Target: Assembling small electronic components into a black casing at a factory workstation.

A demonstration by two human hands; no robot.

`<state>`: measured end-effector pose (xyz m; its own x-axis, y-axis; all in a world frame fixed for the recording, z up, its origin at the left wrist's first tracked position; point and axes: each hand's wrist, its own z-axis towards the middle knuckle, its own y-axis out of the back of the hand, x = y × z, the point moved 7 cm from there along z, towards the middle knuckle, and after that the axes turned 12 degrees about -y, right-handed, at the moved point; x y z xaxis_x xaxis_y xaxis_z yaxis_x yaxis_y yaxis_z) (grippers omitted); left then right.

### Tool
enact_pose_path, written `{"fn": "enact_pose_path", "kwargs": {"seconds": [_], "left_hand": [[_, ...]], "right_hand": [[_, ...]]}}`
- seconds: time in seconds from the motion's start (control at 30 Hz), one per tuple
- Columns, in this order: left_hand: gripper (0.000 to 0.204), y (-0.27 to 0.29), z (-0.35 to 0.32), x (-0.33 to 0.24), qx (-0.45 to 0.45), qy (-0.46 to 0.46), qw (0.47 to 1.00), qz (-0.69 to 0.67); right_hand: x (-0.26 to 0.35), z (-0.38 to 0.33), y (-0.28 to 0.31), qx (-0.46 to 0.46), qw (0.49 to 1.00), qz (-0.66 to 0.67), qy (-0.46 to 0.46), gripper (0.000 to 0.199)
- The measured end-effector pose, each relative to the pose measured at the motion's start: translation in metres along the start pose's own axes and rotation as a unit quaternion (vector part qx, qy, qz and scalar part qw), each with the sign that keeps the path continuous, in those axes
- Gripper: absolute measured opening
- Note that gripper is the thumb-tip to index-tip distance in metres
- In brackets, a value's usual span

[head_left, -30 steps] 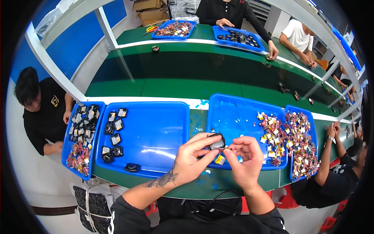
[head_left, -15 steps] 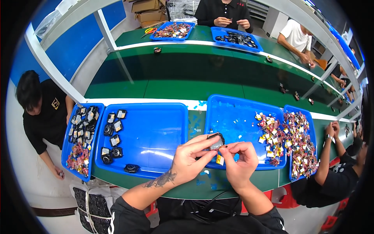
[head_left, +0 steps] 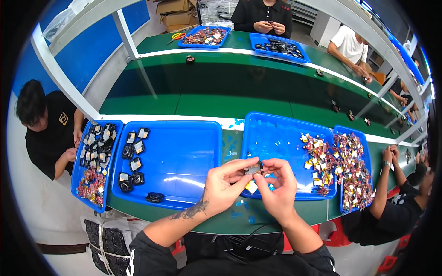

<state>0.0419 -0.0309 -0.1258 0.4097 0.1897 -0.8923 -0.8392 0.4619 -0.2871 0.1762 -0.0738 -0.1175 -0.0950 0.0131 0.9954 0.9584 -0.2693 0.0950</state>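
My left hand [head_left: 224,185] and my right hand [head_left: 279,187] meet in front of me, both closed on one small black plastic casing [head_left: 253,169] with a grey face. My left thumb and fingers grip its left side, and my right thumb presses its lower edge. Just below the casing, a small yellow-and-white piece [head_left: 251,186] shows between the hands; whether it hangs from the casing I cannot tell. Behind the hands is a blue tray [head_left: 271,120] with a heap of small red-wired, yellow-and-white parts [head_left: 318,161] along its right side.
Left of my hands, another blue tray [head_left: 184,133] holds several black casings [head_left: 138,178]. A narrower tray [head_left: 76,195] with casings and wired parts stands beyond it, near a co-worker [head_left: 50,124]. At right is a tray of wired parts [head_left: 354,170]. A green conveyor [head_left: 221,103] carries scattered units.
My right hand has moved slightly left and closed in on the casing, which now sits lower and flatter between both hands. The co-worker at left has raised a hand to the tray.
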Motion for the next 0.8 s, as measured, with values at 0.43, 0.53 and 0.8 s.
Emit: {"fn": "enact_pose_path", "kwargs": {"seconds": [0.43, 0.53, 0.8], "left_hand": [[0.044, 0.056, -0.014, -0.076, 0.092, -0.172, 0.753, 0.628], [0.038, 0.141, -0.036, -0.1, -0.001, -0.014, 0.631, 0.776], [0.044, 0.238, -0.077, -0.076, 0.011, 0.104, 0.543, 0.833]], "right_hand": [[-0.003, 0.164, 0.039, 0.057, 0.987, -0.15, -0.019, 0.039], [-0.04, 0.239, 0.101, -0.056, 0.966, -0.215, -0.136, 0.047], [-0.063, 0.266, 0.108, -0.103, 0.874, -0.46, -0.118, 0.056]]}}
